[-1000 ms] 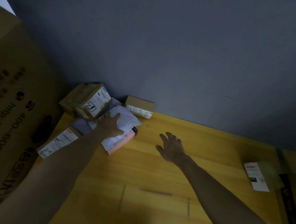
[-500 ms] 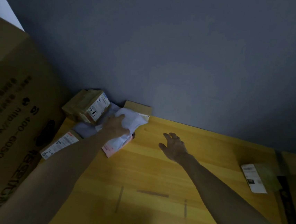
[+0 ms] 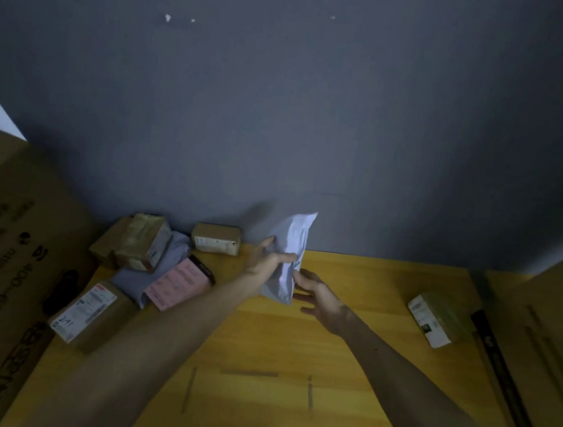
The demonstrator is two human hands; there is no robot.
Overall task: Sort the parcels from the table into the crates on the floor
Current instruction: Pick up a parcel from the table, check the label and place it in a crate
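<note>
My left grip [image 3: 268, 263] pinches the mailer [image 3: 288, 248] upright at frame centre; right grip [image 3: 320, 298], spread, touches its lower edge.

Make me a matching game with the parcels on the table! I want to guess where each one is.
Things:
1. white bag
2. pink parcel
3. small brown box
4. box marked 241

Places:
A. against the grey wall
B. held up by the left hand
C. table's near left edge
D. lying on a grey bag

Pairs: 1-B, 2-D, 3-A, 4-C
</note>
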